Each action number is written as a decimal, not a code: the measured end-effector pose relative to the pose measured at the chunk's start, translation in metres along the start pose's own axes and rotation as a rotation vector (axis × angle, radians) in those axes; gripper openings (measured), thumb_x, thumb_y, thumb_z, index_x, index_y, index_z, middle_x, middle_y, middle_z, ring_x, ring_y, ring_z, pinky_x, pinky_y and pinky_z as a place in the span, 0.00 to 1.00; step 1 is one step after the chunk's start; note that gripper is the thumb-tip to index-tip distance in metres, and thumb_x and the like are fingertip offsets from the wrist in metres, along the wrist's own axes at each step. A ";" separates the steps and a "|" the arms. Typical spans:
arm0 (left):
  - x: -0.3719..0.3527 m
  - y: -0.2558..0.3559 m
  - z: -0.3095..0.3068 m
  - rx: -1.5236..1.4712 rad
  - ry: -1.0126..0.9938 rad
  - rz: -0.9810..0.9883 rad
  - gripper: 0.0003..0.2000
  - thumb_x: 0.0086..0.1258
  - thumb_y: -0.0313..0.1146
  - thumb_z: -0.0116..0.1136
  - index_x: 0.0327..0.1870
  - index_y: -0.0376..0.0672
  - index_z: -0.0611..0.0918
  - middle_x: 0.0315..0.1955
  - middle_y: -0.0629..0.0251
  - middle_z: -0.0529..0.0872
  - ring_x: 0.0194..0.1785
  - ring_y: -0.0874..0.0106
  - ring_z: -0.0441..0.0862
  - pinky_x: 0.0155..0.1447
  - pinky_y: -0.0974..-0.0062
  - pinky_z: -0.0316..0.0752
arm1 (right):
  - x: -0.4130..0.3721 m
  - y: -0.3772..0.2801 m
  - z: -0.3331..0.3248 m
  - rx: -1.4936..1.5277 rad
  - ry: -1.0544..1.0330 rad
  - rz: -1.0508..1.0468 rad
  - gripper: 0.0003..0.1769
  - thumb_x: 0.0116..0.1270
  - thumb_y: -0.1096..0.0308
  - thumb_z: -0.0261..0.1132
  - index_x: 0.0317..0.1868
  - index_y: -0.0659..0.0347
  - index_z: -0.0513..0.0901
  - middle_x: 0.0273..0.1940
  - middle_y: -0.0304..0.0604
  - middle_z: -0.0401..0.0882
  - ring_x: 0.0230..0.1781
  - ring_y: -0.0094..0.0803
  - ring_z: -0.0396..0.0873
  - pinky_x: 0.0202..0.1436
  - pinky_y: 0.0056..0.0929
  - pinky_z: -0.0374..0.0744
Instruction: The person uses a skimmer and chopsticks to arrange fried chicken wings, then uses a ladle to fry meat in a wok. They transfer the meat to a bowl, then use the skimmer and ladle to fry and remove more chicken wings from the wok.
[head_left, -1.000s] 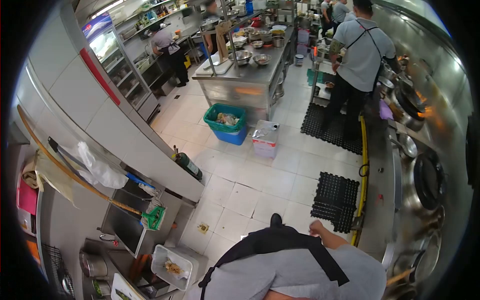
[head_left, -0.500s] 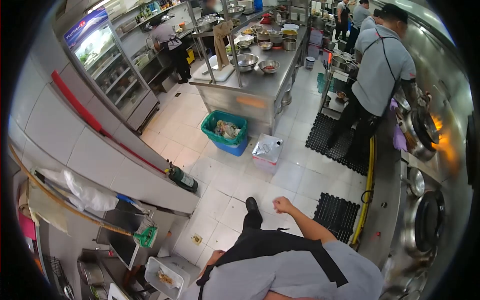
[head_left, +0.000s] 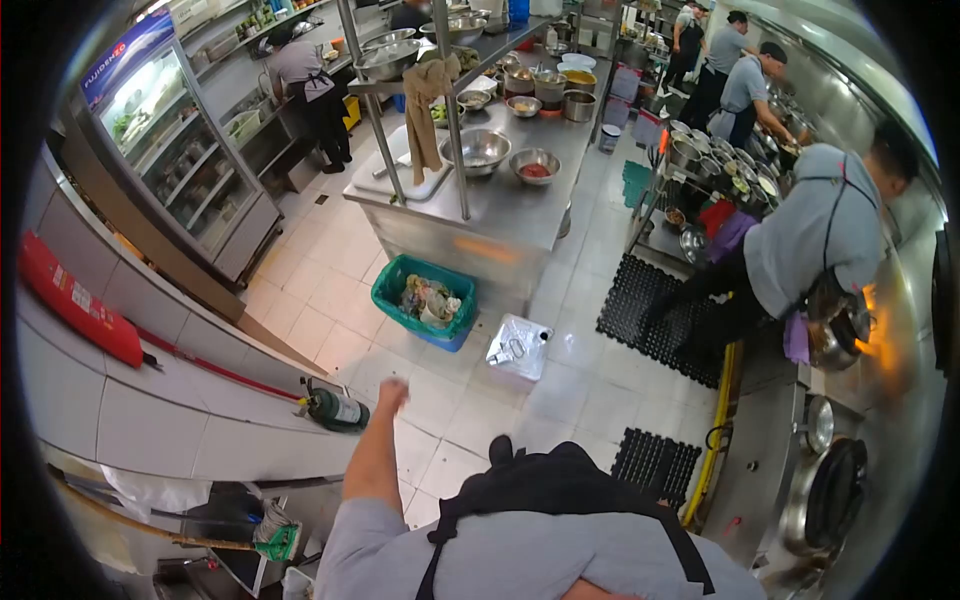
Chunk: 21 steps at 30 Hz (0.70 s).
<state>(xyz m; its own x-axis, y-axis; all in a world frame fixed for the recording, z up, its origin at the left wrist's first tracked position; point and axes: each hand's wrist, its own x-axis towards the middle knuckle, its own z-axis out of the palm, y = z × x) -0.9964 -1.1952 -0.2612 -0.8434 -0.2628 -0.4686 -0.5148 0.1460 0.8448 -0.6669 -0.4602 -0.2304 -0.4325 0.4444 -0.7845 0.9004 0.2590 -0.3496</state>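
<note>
My left hand (head_left: 394,394) swings forward over the tiled floor, fingers curled closed with nothing visible in them. Nearest to it are a green fire extinguisher (head_left: 335,408) by the wall and a bin with a green liner (head_left: 385,312) full of waste. A square metal tin (head_left: 520,346) stands on the floor to the right of the bin. My right hand is out of view, and my black apron (head_left: 560,490) covers my front.
A steel counter (head_left: 500,215) with bowls and pots stands ahead. At right, a co-worker (head_left: 810,230) leans over a flaming wok (head_left: 835,335). Black floor mats (head_left: 655,465) and a yellow pipe (head_left: 712,440) run along the stove. A glass-door fridge (head_left: 170,150) is at left.
My view has moved forward, bringing the bin and counter closer. My left hand has swung forward and my right hand has dropped out of view. The co-worker at the wok leans further over.
</note>
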 end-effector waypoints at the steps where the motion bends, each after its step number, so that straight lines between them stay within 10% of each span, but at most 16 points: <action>1: 0.041 0.070 0.017 0.284 -0.033 0.139 0.06 0.59 0.32 0.60 0.25 0.40 0.82 0.17 0.61 0.81 0.21 0.69 0.80 0.22 0.70 0.71 | 0.005 -0.015 0.004 0.003 -0.041 -0.011 0.05 0.57 0.72 0.63 0.30 0.64 0.84 0.25 0.50 0.82 0.28 0.43 0.83 0.33 0.40 0.82; 2: 0.068 0.144 0.038 -0.120 -0.028 0.035 0.08 0.62 0.34 0.61 0.29 0.37 0.82 0.20 0.63 0.81 0.21 0.72 0.78 0.24 0.73 0.71 | 0.012 -0.032 0.013 0.003 -0.086 -0.027 0.05 0.58 0.72 0.63 0.30 0.64 0.84 0.25 0.50 0.82 0.27 0.42 0.83 0.32 0.40 0.82; 6: 0.126 0.409 0.090 0.042 0.054 0.568 0.18 0.60 0.33 0.65 0.49 0.34 0.80 0.29 0.65 0.83 0.28 0.73 0.79 0.29 0.73 0.72 | 0.065 -0.110 0.036 -0.029 -0.266 -0.149 0.05 0.60 0.72 0.62 0.31 0.65 0.83 0.25 0.49 0.81 0.23 0.41 0.82 0.28 0.40 0.83; 11: 0.130 0.609 0.133 -0.013 0.375 1.059 0.18 0.61 0.40 0.68 0.40 0.31 0.83 0.29 0.56 0.86 0.34 0.69 0.82 0.40 0.66 0.76 | 0.175 -0.267 0.052 0.056 -0.472 -0.344 0.06 0.62 0.72 0.60 0.32 0.66 0.81 0.25 0.48 0.81 0.19 0.39 0.81 0.23 0.39 0.83; 14: 0.140 0.643 0.156 -0.012 0.426 0.594 0.20 0.64 0.46 0.66 0.37 0.31 0.84 0.28 0.53 0.87 0.35 0.63 0.85 0.40 0.63 0.76 | 0.209 -0.410 0.048 0.219 -0.471 -0.279 0.13 0.68 0.64 0.64 0.47 0.65 0.80 0.33 0.48 0.83 0.23 0.37 0.83 0.24 0.35 0.84; 17: 0.152 0.634 0.172 0.356 0.806 0.533 0.28 0.69 0.58 0.58 0.37 0.34 0.88 0.35 0.48 0.89 0.43 0.52 0.87 0.47 0.56 0.79 | 0.211 -0.561 0.035 0.237 -0.491 -0.498 0.14 0.72 0.63 0.63 0.51 0.64 0.80 0.34 0.47 0.83 0.24 0.34 0.83 0.25 0.29 0.83; 21: 0.179 0.625 0.174 -0.001 0.708 0.684 0.26 0.66 0.56 0.61 0.32 0.35 0.86 0.26 0.47 0.87 0.33 0.53 0.86 0.41 0.55 0.79 | 0.208 -0.741 0.033 0.319 -0.639 -0.803 0.18 0.73 0.54 0.64 0.51 0.61 0.78 0.34 0.47 0.83 0.23 0.33 0.82 0.23 0.29 0.81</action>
<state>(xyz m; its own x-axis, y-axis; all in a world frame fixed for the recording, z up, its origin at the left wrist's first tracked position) -1.4960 -0.9856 0.1375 -0.6726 -0.6324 0.3842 0.0507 0.4787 0.8765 -1.4225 -0.5883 -0.1519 -0.8813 -0.3107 -0.3561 0.3751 -0.0013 -0.9270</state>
